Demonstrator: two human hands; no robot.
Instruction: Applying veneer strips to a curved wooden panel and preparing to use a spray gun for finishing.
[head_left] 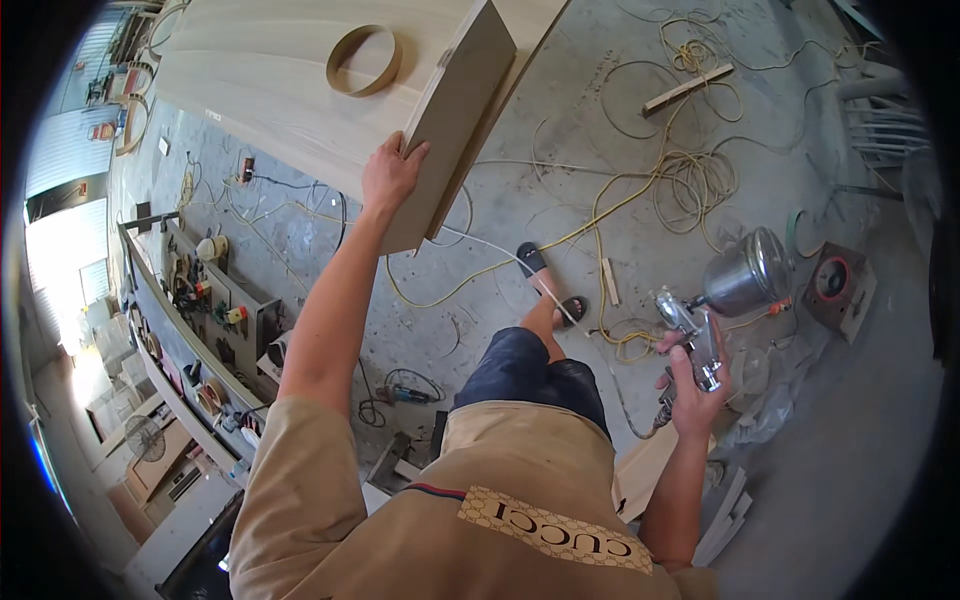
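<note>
My left hand [391, 178] grips the edge of a flat wooden panel [455, 135], thumb against its face. That panel stands tilted on edge at the side of a large pale wooden board [250, 70]. On the board sits a round wooden ring [391, 73], apart from my hand. In my right hand [697, 395] is a metal spray gun [688, 325], held out to the right with my fingers round its handle. A silver cup [735, 278] is attached to the gun, and an air hose [628, 412] runs from its handle. Whether the trigger is pressed cannot be seen.
Yellow hoses and cables [690, 185] lie coiled over the concrete floor, with a wooden strip [688, 88] among them. A box with a round red-rimmed opening [838, 285] stands at right. A bench [215, 290] with tools is at left; a blue power tool [410, 395] lies near it.
</note>
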